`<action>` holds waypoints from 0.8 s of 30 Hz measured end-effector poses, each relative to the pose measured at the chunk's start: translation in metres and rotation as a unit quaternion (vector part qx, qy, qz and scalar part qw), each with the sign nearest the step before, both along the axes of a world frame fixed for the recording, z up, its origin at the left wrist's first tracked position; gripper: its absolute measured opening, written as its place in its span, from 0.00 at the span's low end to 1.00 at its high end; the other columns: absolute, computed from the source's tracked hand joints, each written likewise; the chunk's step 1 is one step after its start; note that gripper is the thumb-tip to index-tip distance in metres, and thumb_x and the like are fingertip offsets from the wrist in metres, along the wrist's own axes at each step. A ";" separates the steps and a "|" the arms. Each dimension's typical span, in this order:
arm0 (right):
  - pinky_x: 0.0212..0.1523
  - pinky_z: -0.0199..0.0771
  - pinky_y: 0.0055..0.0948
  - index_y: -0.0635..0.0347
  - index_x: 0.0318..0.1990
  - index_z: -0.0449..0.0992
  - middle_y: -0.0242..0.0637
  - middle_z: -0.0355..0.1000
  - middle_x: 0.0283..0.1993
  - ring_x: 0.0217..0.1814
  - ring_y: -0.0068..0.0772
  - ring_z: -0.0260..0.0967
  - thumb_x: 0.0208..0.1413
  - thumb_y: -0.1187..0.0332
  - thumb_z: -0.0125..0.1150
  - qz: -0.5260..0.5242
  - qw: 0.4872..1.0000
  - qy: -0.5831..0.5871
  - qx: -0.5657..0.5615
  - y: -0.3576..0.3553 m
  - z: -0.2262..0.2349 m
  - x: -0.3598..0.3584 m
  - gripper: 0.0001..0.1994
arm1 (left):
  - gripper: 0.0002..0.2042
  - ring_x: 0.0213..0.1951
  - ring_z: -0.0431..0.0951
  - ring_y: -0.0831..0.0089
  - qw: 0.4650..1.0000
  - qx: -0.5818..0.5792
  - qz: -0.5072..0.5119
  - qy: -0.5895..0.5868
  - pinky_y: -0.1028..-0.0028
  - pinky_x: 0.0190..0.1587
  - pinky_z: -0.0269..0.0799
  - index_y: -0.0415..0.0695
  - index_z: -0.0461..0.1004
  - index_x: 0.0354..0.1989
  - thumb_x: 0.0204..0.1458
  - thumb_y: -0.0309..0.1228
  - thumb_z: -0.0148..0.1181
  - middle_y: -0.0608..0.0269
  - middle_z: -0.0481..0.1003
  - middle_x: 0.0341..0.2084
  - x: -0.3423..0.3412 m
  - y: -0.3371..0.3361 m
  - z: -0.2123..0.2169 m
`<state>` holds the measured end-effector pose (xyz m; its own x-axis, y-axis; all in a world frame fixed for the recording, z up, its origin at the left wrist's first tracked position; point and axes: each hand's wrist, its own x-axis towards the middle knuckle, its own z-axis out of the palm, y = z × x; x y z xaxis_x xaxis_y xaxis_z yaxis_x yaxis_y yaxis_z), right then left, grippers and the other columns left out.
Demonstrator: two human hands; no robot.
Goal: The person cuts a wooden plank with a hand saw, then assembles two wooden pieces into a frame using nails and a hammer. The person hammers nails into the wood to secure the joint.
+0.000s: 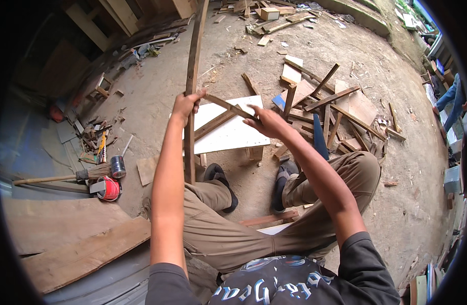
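The long stick [194, 61] is held in closed fingers of the left hand [187, 105] at the left of the white table [233, 138], seemingly for steadiness. Above the table, the short stick [220, 102] is gripped by fingers of the right hand [269, 122], probably for control.

Left hand [185, 107], clenched, upper centre, left forearm [171, 162] near-vertical; right hand [269, 123], curled, near centre, right forearm [314, 163] slanting.

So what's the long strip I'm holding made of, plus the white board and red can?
Long strip: apparently bare wood, dull brown. White board: smooth, perhaps laminated or painted; core unclear. Red can: perhaps painted metal, from its tin shape; plastic possible.
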<state>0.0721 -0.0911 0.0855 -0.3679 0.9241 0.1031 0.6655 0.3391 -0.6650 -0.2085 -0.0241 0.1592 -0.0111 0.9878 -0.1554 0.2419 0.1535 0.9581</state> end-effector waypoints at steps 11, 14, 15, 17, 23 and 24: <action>0.42 0.74 0.46 0.70 0.40 0.72 0.53 0.71 0.40 0.42 0.53 0.73 0.60 0.57 0.59 -0.120 0.982 -0.101 0.106 0.008 -0.070 -0.047 0.19 | 0.31 0.24 0.80 0.70 0.971 -0.034 0.098 0.214 0.73 0.25 0.75 0.36 0.78 0.32 0.55 0.60 0.57 0.58 0.76 0.20 -0.035 -0.003 -0.120; 0.44 0.74 0.46 0.70 0.41 0.70 0.53 0.71 0.41 0.43 0.53 0.73 0.57 0.59 0.61 -0.121 0.982 -0.123 0.075 0.006 -0.085 -0.050 0.19 | 0.21 0.35 0.80 0.46 0.944 0.070 0.100 0.306 0.56 0.40 0.73 0.37 0.77 0.33 0.56 0.48 0.60 0.44 0.79 0.28 -0.017 -0.018 -0.135; 0.44 0.74 0.46 0.70 0.42 0.70 0.53 0.71 0.41 0.43 0.53 0.73 0.56 0.59 0.62 -0.118 0.983 -0.124 0.069 0.004 -0.084 -0.055 0.19 | 0.21 0.35 0.79 0.47 0.942 0.087 0.107 0.305 0.56 0.39 0.73 0.37 0.76 0.33 0.57 0.47 0.60 0.45 0.79 0.29 -0.015 -0.024 -0.138; 0.44 0.75 0.46 0.70 0.44 0.69 0.53 0.71 0.42 0.44 0.53 0.73 0.56 0.56 0.63 -0.107 0.983 -0.126 0.079 0.003 -0.080 -0.061 0.22 | 0.18 0.42 0.77 0.49 0.918 0.141 0.084 0.360 0.59 0.45 0.71 0.39 0.77 0.36 0.56 0.45 0.62 0.48 0.76 0.35 -0.017 -0.030 -0.147; 0.47 0.75 0.46 0.71 0.52 0.66 0.58 0.70 0.46 0.47 0.59 0.73 0.57 0.45 0.60 -0.111 0.986 -0.121 0.007 0.003 -0.064 -0.063 0.33 | 0.24 0.54 0.71 0.54 0.890 0.062 0.046 0.450 0.53 0.56 0.65 0.40 0.72 0.54 0.58 0.47 0.57 0.51 0.71 0.48 0.003 -0.040 -0.139; 0.47 0.75 0.46 0.71 0.54 0.66 0.59 0.70 0.47 0.48 0.60 0.73 0.57 0.44 0.59 -0.113 0.987 -0.114 -0.005 0.002 -0.062 -0.063 0.34 | 0.26 0.55 0.70 0.54 0.881 0.058 0.033 0.468 0.52 0.57 0.64 0.39 0.70 0.57 0.58 0.47 0.56 0.51 0.70 0.50 0.004 -0.041 -0.137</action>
